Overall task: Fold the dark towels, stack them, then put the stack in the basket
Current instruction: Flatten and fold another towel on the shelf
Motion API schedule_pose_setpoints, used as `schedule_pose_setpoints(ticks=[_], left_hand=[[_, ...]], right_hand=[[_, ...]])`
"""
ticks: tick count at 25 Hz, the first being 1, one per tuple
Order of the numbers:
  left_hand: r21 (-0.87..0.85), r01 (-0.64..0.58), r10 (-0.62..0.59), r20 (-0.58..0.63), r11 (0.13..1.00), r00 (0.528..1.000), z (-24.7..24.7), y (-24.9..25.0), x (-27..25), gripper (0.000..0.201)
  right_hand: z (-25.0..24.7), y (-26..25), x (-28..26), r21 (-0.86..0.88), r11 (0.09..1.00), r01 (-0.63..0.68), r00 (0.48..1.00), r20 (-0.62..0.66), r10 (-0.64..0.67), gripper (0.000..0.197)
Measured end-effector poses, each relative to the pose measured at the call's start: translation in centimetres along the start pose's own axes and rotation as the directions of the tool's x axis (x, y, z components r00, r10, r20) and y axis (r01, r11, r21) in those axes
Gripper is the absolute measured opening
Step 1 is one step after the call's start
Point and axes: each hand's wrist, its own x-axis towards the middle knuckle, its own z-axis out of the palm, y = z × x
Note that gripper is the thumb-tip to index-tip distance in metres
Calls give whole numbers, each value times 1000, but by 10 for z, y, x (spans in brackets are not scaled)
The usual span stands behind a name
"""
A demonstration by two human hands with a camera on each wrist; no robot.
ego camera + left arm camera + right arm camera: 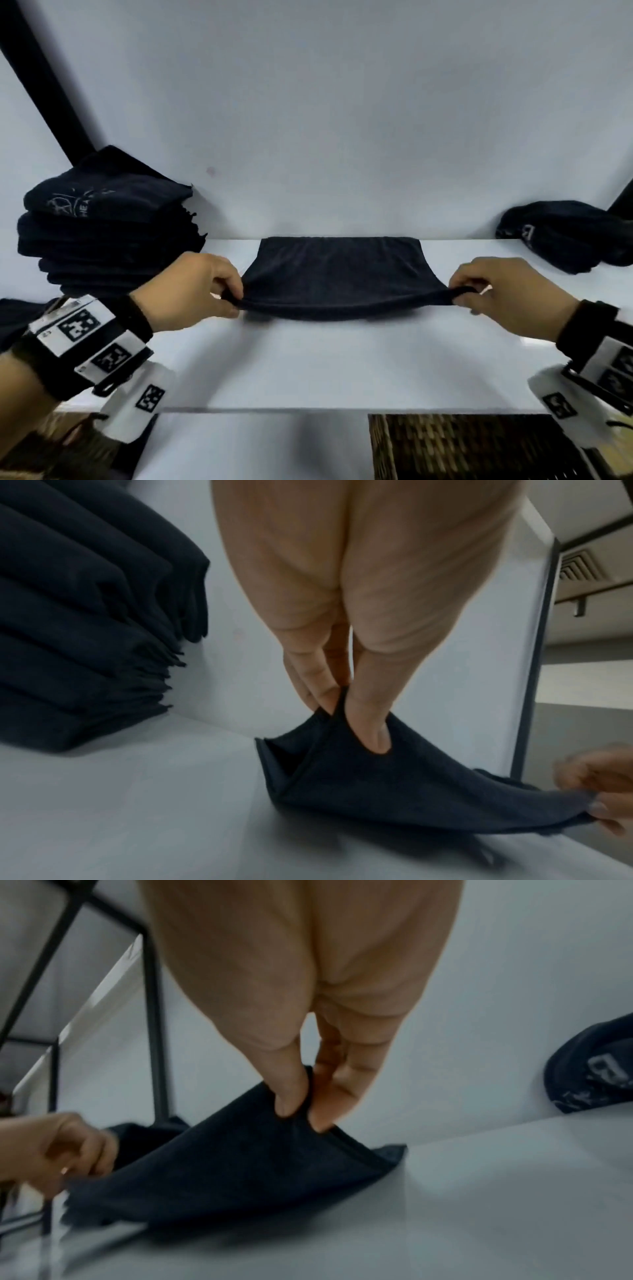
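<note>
A dark navy towel lies across the middle of the white table, its near edge lifted off the surface. My left hand pinches the near left corner between thumb and fingers; the wrist view shows this pinch on the towel. My right hand pinches the near right corner of the towel. A stack of folded dark towels stands at the back left. A wicker basket sits below the table's front edge, right of centre.
A crumpled heap of dark towels lies at the back right against the white wall. A black frame bar slants up at the far left. Bare table shows in front of the towel.
</note>
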Motion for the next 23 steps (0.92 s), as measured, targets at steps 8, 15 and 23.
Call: schedule_pose_setpoints(ticks=[8,15,23], left_hand=[[-90,-26,-21,-483,996,875,-98,58,55,12],[3,-93,73,-641,996,764,-172,85,85,10],[-29,-135,79,-683,990,726,-197,94,125,18]], right_hand=[[-105,-28,74,182,981,74,944,-330,-10,24],[-183,-42,114,190,973,130,875,-484,-22,10],[-207,-48,150,439,878,189,870,-490,58,16]])
